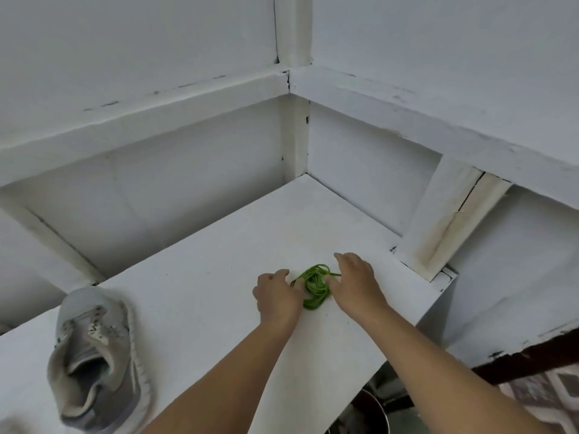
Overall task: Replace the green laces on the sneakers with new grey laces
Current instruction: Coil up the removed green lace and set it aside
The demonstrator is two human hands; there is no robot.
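Observation:
A bundle of green laces lies coiled on the white shelf top, right of centre. My left hand rests at the bundle's left side, fingers touching it. My right hand lies over its right side with fingers spread and fairly straight. A grey sneaker sits at the lower left with its toe pointing away; its eyelets show no lace. No grey laces are in view.
White walls and a wooden frame enclose the shelf at the back. A slanted white post stands at the right. The shelf's right edge drops off to a metal pot and a patterned cloth below.

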